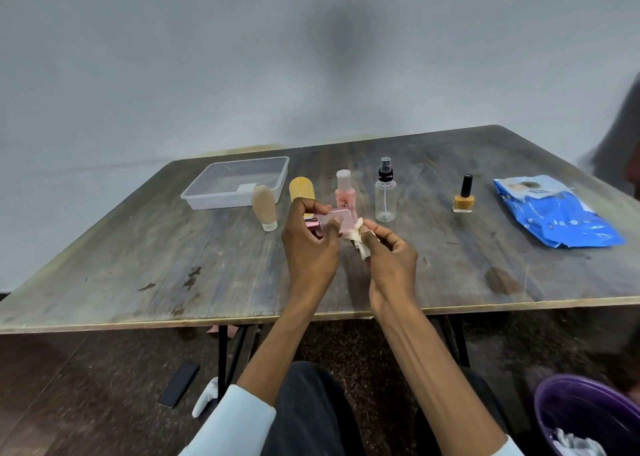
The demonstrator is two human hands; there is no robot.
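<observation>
My left hand (310, 244) grips a small pink perfume bottle (341, 221) on its side above the middle of the table, its metallic pink cap pointing left. My right hand (391, 255) pinches a crumpled white tissue (358, 239) that touches the bottle's right end. Both hands hover over the wooden table (173, 268), close together.
Standing behind the hands are a beige squeeze tube (265, 208), a yellow tube (302, 187), a pink bottle (344, 187), a clear spray bottle (385, 192) and orange nail polish (464, 196). A clear plastic tray (235, 182) sits back left, a blue wipes pack (554, 213) right. A purple bin (585, 417) and phone (179, 384) are on the floor.
</observation>
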